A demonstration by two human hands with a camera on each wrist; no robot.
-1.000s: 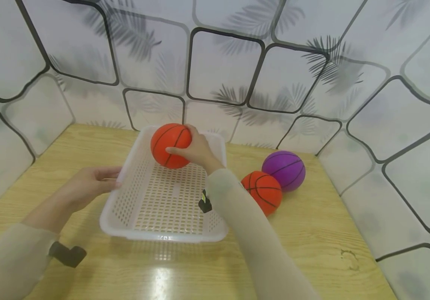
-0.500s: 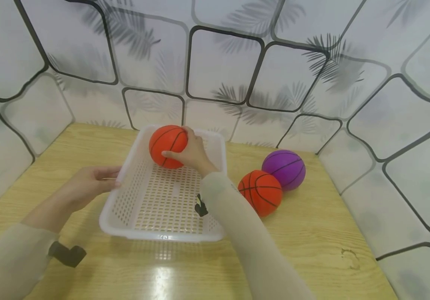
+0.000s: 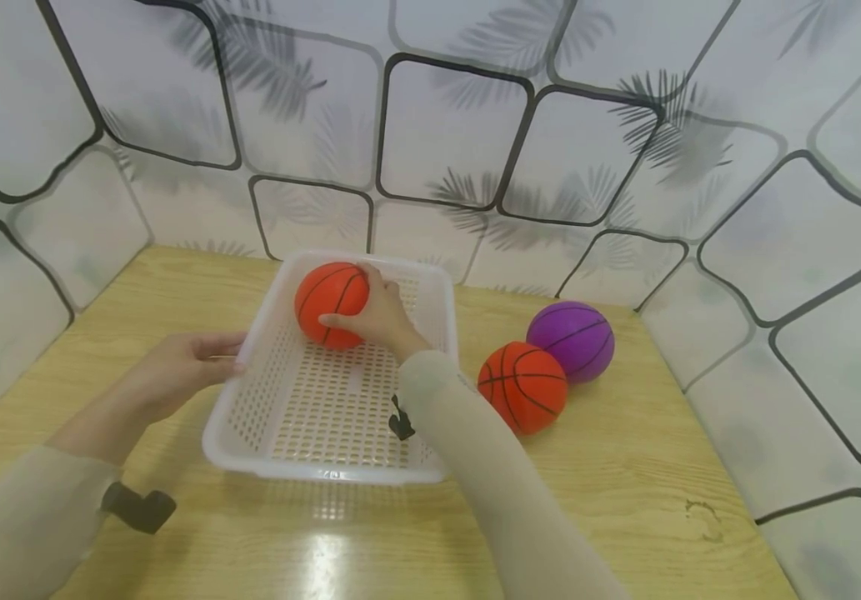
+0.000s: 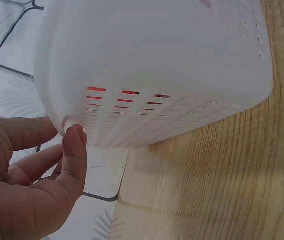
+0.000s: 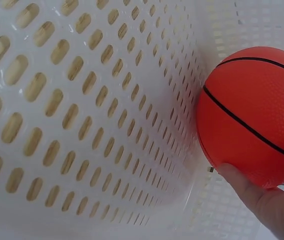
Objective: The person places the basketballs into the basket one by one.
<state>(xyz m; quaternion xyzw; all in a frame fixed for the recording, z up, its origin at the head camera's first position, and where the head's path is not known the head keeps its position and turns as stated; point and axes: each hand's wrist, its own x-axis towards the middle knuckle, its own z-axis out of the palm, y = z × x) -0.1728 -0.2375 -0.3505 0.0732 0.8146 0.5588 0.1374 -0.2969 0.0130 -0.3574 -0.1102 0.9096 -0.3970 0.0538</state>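
Gripping the red ball (image 3: pixel 329 307) in fingers of the right hand (image 3: pixel 382 315), lower inside the basket (image 3: pixel 325 473) than a second ago, seemingly nearly settled; pinching the basket's left rim with the left hand (image 3: pixel 175 373).

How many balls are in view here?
3: one red-orange ball in the white basket, a second red-orange ball on the table right of the basket, and a purple ball behind and right of that one.
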